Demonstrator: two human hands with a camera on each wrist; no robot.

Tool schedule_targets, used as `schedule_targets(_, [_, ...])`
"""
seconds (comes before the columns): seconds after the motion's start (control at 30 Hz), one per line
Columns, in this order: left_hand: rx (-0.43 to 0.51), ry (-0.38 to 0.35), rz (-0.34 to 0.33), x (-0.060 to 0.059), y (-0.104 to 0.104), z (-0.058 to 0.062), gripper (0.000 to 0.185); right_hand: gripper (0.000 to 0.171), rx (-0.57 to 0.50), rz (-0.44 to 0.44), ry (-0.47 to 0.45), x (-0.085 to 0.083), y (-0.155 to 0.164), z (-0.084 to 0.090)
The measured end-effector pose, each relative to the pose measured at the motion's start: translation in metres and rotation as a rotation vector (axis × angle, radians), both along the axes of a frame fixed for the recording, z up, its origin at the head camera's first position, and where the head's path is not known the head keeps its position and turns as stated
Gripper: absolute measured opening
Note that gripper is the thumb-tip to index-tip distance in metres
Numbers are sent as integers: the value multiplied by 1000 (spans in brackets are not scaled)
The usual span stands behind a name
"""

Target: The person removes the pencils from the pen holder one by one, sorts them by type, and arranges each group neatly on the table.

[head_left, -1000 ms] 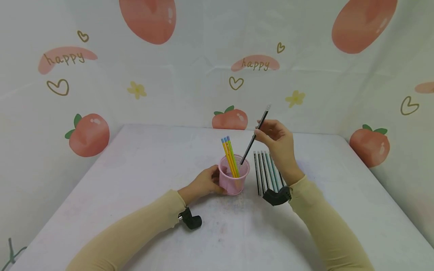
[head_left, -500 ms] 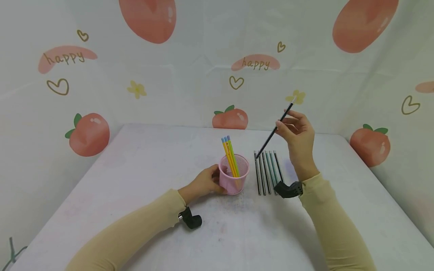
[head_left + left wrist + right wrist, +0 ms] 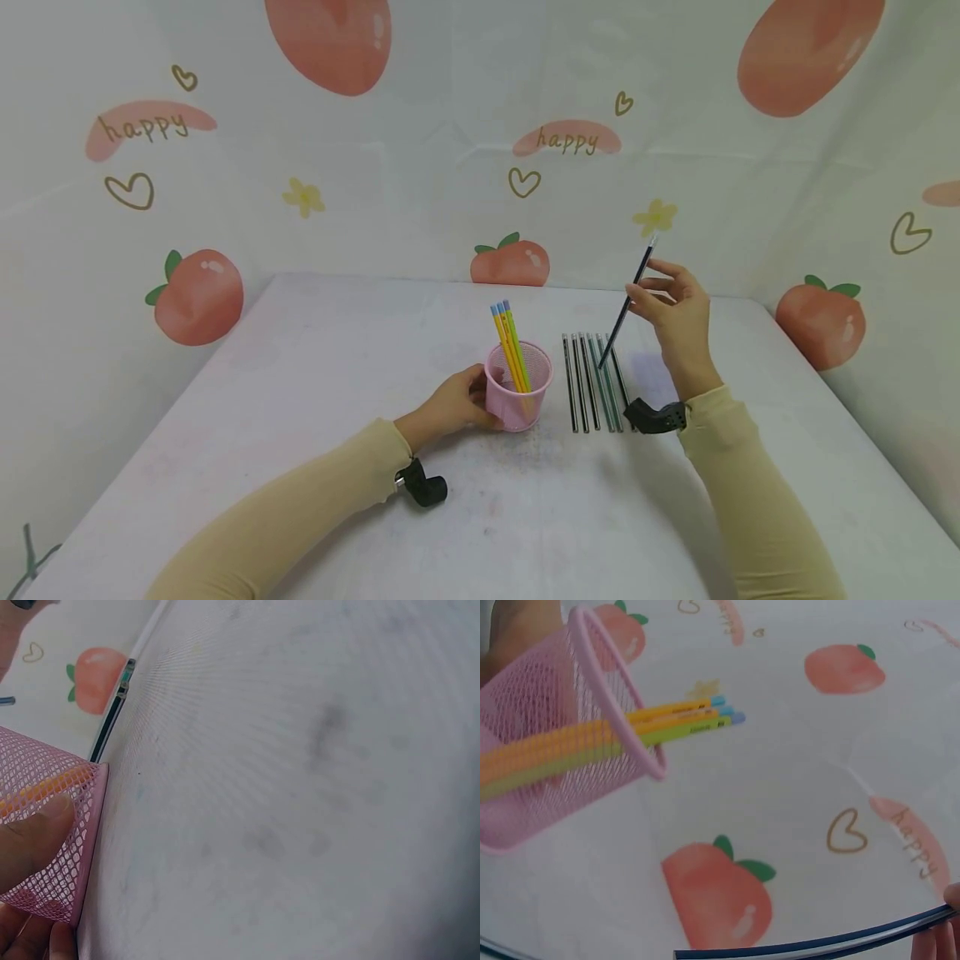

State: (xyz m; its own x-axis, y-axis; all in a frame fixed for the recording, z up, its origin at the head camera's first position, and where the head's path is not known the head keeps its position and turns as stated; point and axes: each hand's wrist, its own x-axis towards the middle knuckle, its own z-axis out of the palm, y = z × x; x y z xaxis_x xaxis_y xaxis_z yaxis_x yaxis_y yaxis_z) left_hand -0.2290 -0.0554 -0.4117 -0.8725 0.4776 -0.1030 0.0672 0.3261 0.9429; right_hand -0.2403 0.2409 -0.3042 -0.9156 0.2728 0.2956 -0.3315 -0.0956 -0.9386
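My left hand (image 3: 450, 403) grips the side of a pink mesh pencil cup (image 3: 517, 410) standing on the table, its thumb (image 3: 39, 832) pressed on the mesh. Inside the cup lean two orange-yellow pencils (image 3: 504, 337) and one yellow-green pencil (image 3: 516, 342), blue ends up. My right hand (image 3: 675, 321) pinches a dark pencil (image 3: 624, 310) between thumb and fingertips, raised and tilted, its lower end overlapping the row of pencils in the head view. That row of black and teal pencils (image 3: 585, 383) lies side by side, right of the cup.
The white table (image 3: 337, 358) meets a white backdrop (image 3: 420, 217) printed with peaches, hearts and flowers. A black wrist camera (image 3: 423, 485) sits under the left wrist, another camera (image 3: 656, 417) at the right wrist. A thin green cord (image 3: 32, 562) shows at the lower left edge.
My right hand has moved right with the dark pencil, from above the cup to over the right part of the pencil row, lowering slightly at the end. The left hand and cup stay put.
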Motion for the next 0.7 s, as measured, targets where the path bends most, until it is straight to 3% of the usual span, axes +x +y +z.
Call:
schedule_targets(0.3, [0,13,-6,0,0,-1,71,49,137,-10,-126,-6,15,-18])
schedule_targets(0.7, [-9,10,1,0,0,0,73,57,411,-36,-273,-13,37,-40])
